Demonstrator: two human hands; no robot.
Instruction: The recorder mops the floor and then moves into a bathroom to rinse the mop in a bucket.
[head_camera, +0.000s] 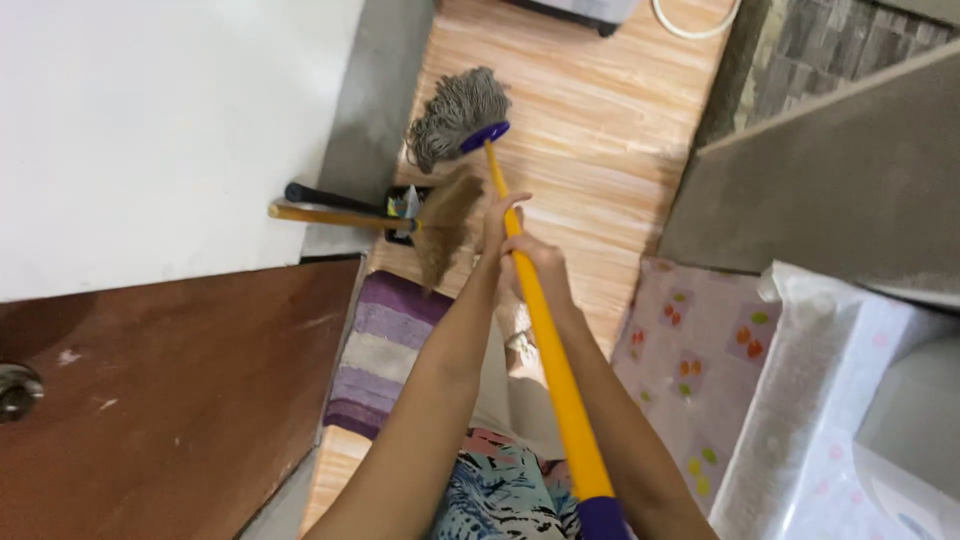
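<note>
— Right, head view first: what sits in the hands?

— Both closed around a yellow mop handle (548, 340), running from bottom centre up to the middle of the frame. Left hand (497, 222) higher on the shaft, fingers wrapped; right hand (540, 268) just below it, touching, likewise wrapped tight. Grip of each: holding the handle.

— And the mop end?

— Grey string mop head (455, 112) on a purple disc, upper centre, resting on the wood-pattern floor (600, 150). Purple cap at the handle's lower end, bottom centre.

— Anything beside it?

— Straw broom (440, 225) lying left of the hands, its brown stick pointing toward the left of the frame, bristles over the edge of a striped purple rug (385, 350). Black-handled tool just above the broom stick, kind hard to tell.

— Surroundings?

— White wall (150, 130) upper left, brown door (170, 400) lower left. Patterned cloth with orange and green spots (690, 350) right of the arms, pale plastic-covered bulk at lower right, grey concrete ledge (830, 170) upper right. Colourful printed clothing at bottom centre.
</note>
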